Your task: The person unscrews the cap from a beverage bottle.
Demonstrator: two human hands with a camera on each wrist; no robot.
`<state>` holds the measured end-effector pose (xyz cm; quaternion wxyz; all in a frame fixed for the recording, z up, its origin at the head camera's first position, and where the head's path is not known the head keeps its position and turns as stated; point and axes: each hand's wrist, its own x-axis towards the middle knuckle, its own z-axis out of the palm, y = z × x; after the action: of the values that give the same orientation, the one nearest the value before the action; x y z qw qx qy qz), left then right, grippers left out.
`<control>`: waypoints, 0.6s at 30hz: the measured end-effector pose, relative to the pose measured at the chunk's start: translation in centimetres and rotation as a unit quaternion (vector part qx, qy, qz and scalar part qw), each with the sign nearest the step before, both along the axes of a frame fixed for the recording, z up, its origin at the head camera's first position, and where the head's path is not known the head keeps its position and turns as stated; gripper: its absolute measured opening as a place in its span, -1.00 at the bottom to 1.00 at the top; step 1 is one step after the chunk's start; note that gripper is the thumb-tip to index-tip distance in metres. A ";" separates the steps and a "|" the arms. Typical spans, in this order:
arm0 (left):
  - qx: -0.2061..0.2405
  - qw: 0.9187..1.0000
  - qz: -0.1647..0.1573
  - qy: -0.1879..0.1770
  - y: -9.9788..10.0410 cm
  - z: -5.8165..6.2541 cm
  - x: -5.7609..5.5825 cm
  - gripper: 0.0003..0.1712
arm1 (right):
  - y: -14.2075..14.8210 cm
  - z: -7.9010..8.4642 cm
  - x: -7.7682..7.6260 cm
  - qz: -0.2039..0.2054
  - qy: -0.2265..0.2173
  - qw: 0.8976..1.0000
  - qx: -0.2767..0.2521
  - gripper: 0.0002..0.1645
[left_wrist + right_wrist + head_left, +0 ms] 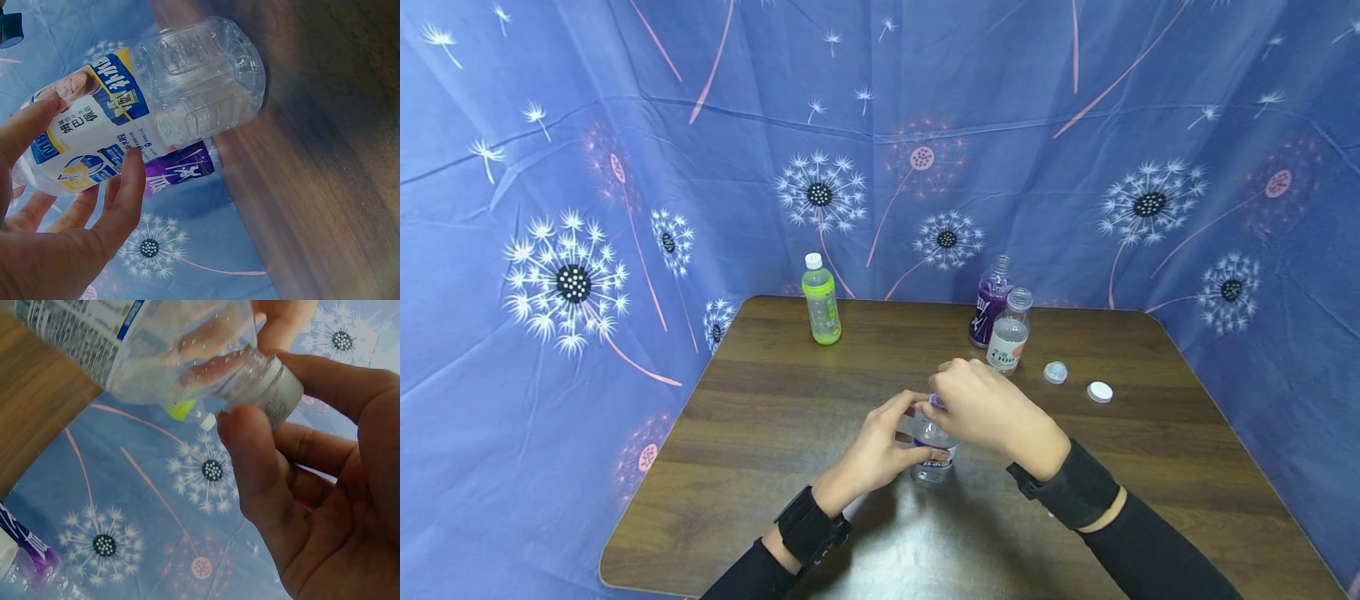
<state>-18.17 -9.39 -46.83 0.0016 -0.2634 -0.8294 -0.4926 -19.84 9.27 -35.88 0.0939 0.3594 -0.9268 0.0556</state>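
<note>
A clear plastic bottle (932, 473) with a white, blue and yellow label stands near the middle of the table. My left hand (878, 446) holds it around the label, thumb on one side and fingers on the other. In the left wrist view the bottle (200, 81) shows water drops inside its clear lower part. My right hand (981, 404) is over the bottle's top. Seen from the right wrist, thumb and fingers pinch the white cap (284, 397), which sits on the neck. In the head view the right hand mostly hides that cap.
Behind the hands stand a purple-labelled bottle (988, 308) and a clear bottle (1007, 340) with a white label, both uncapped. Two loose caps, one translucent (1055, 372) and one white (1100, 392), lie to their right. A green-labelled bottle (822, 310) with a white cap stands back left on the wooden table (752, 417).
</note>
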 end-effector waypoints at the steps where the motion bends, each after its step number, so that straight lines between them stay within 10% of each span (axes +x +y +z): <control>1: 0.001 1.000 -0.001 -0.002 0.0 0.0 0.1 -0.21 | 0.1 0.1 0.0 -0.004 -0.005 1.000 0.003 -0.61; 18: 0.019 1.000 -0.003 -0.011 0.2 0.1 0.1 -0.28 | 1.8 2.4 -0.2 0.140 -0.105 0.985 -0.006 -0.55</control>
<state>-18.08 -9.18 -46.71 -0.0040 -0.2607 -0.8191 -0.5110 -20.03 11.12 -33.47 -0.0107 0.4772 -0.8716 0.1115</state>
